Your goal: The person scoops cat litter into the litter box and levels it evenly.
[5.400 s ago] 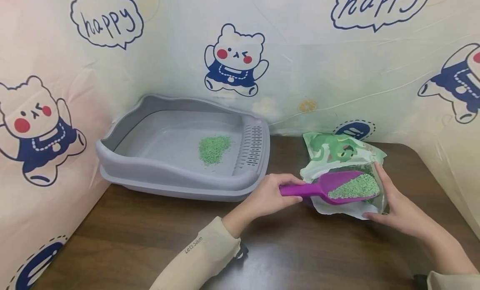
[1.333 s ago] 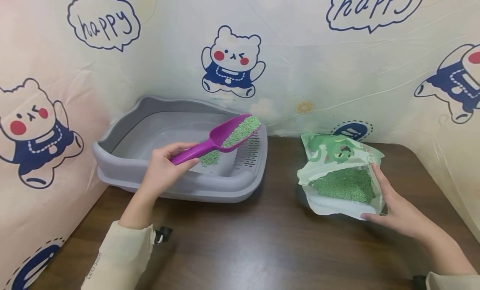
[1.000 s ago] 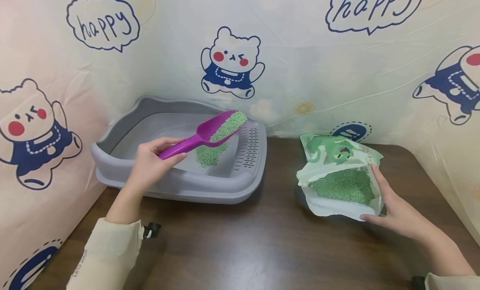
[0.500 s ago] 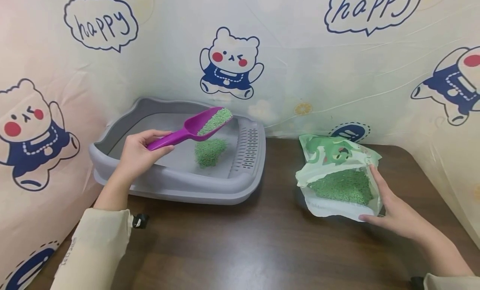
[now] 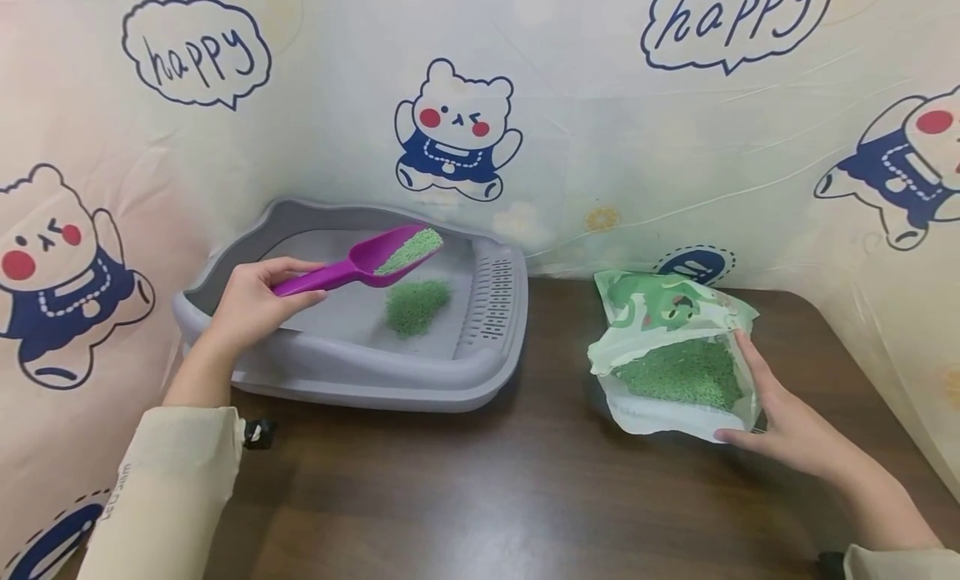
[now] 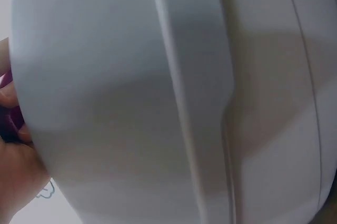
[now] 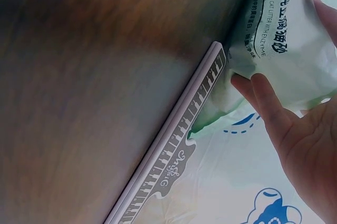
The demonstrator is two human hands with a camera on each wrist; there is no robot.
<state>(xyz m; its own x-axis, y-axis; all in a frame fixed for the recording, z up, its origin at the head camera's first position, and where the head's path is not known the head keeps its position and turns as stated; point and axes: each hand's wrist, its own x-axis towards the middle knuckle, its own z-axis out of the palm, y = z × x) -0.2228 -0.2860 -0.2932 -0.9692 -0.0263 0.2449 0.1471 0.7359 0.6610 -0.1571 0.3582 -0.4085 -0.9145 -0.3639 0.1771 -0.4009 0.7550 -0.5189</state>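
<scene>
My left hand (image 5: 251, 303) grips the handle of a purple scoop (image 5: 367, 259), thumb along the near side. Green pellet litter (image 5: 411, 251) fills the front of the scoop, held roughly level above the grey litter box (image 5: 360, 372). Below it, a small green litter pile (image 5: 417, 307) lies on the box floor. In the left wrist view the box's outer wall (image 6: 105, 103) covers most of the handle. My right hand (image 5: 780, 405) holds the right side of an open cat litter bag (image 5: 637, 417), thumb at the lower rim. Green pellets show inside its mouth.
The box has a slotted ledge (image 5: 495, 301) on its right. Under the bag's side lies a pale strip with a piano-key pattern (image 7: 174, 145). A brown wooden table (image 5: 487, 488) carries everything, and a printed bear curtain (image 5: 585, 147) stands close behind.
My left hand has carried the loaded scoop from the bag leftwards over the litter box, drifting further left in the last second. The right hand has stayed at the bag.
</scene>
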